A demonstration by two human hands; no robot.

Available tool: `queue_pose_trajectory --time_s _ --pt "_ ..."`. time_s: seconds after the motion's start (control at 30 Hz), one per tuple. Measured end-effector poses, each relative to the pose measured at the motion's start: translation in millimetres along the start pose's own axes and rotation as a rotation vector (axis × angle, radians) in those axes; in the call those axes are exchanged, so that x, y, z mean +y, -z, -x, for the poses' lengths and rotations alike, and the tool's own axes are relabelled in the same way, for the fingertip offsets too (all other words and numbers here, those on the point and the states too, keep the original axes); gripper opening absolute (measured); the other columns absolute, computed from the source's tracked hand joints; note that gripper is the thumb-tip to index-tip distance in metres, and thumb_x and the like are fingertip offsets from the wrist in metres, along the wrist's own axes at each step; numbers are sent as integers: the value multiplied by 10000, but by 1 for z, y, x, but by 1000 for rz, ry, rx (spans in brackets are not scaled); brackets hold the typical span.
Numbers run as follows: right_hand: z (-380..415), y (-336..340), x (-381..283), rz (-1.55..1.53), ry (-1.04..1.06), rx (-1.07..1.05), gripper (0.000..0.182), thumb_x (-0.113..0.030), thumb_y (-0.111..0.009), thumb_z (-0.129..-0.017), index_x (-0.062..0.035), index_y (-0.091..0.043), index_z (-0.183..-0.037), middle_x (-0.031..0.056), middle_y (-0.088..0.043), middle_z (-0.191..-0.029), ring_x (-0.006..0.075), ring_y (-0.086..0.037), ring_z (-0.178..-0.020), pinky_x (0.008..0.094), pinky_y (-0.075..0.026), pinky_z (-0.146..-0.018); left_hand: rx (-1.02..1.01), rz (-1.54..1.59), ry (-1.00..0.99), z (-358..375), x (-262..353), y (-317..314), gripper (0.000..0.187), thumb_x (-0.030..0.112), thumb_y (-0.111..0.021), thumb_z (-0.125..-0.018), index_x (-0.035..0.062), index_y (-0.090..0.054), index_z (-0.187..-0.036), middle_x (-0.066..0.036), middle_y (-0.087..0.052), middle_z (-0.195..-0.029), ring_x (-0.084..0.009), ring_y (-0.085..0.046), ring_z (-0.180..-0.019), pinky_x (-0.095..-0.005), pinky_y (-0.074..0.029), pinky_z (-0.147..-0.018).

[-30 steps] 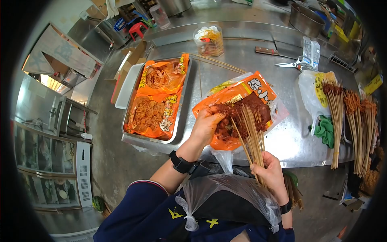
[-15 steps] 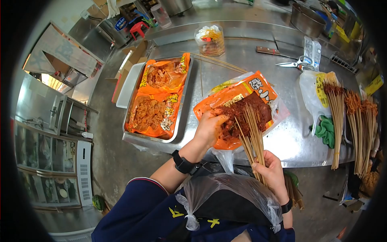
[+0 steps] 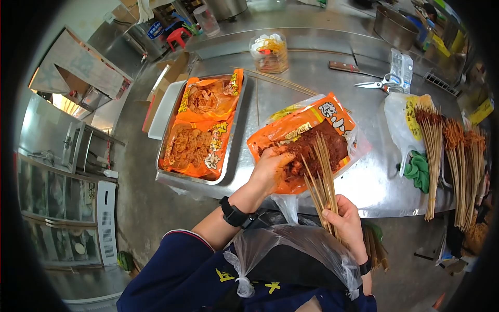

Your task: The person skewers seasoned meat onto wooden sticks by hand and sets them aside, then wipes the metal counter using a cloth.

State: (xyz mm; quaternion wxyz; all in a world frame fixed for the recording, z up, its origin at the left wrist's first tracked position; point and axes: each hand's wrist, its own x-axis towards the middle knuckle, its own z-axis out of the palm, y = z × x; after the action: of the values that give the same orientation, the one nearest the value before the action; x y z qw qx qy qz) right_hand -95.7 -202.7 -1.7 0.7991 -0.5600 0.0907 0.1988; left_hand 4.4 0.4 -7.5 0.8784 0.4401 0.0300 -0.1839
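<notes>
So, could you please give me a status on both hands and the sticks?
Left hand at the dark red food. Right hand gripping the sticks, far ends over the food. Scissors lying apart from both hands.

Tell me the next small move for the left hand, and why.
Probably pinch a little of the dark red food and bring it to one skewer tip. The left hand has its fingers at that food on the orange packet, and the right hand holds a bunch of wooden skewers with their upper ends over it, seemingly within easy reach.
</notes>
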Motion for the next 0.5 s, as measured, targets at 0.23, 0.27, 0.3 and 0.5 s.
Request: queue_pose_trajectory --time_s 0.23,0.27,0.3,0.5 --pt "2 3 -2 -5 18 -14 132 -50 -617 -786 -37 -521 -875 -8 -537 -772 47 -502 -662 197 -464 -598 15 57 -43 -5 3 2 355 119 -468 -887 6 -408 -1218 -93 -550 -1099 -186 -565 -960 -313 -484 -810" --pt "2 4 -2 -2 8 -19 134 -50 -621 -783 -38 -522 -873 -8 -537 -772 47 -504 -664 196 -464 -597 15 65 -50 -6 4 1 359 111 -469 -882 4 -405 -1219 -94 -549 -1101 -193 -563 -973 -321 -481 -831" --pt "2 4 -2 0 -1 -24 137 -49 -624 -780 -39 -523 -872 -7 -538 -773 47 -506 -666 196 -464 -595 13 67 -50 -8 4 1 359 111 -469 -882 4 -405 -1219 -94 -549 -1101 -193 -563 -973 -321 -481 -831" --pt "3 3 -3 3 -17 -16 133 -47 -627 -778 -37 -528 -867 -9 -538 -768 45 -508 -663 193 -463 -592 38 26 -47 -9 8 -7 289 26 -491 -832 -24 -500 -1116 -85 -580 -1037 -170 -582 -903 -295 -493 -770"
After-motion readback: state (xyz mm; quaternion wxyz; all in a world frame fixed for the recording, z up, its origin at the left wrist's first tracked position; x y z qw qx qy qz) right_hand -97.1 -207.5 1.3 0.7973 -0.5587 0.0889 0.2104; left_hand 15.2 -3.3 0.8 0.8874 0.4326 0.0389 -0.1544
